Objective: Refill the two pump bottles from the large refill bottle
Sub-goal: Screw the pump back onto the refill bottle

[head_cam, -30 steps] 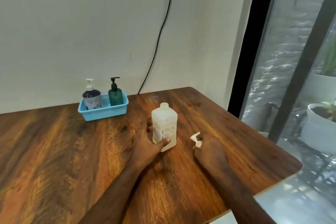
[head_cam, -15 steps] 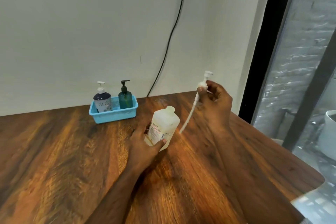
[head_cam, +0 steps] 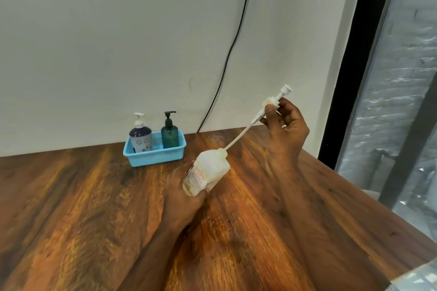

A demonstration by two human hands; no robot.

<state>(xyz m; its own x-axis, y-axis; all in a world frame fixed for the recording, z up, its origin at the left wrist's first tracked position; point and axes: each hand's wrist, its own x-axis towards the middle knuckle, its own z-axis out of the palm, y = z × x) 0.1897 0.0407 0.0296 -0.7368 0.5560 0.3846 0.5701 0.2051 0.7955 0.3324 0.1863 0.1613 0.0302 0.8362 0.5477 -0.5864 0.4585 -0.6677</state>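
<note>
The left hand point(head_cam: 186, 194) grips the big refill bottle point(head_cam: 206, 174) just right of the blue basket point(head_cam: 155, 156), tilting its neck toward the right hand, likely so the tube slides in easily. The two pump bottles point(head_cam: 141, 133) stand in that basket. Farther right and higher, the right hand point(head_cam: 285, 123) pinches a white pump point(head_cam: 272, 104), its tube tip at the neck.

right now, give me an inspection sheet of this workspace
surface: wooden table, bare grain showing
job's things: refill bottle tilted, pump dip tube tip at its neck; white pump bottle and green pump bottle upright in blue basket
clutter: nothing seen
grips: left hand holds refill bottle; right hand pinches pump head
cables: black cable down the wall
surroundings: window at right
</note>
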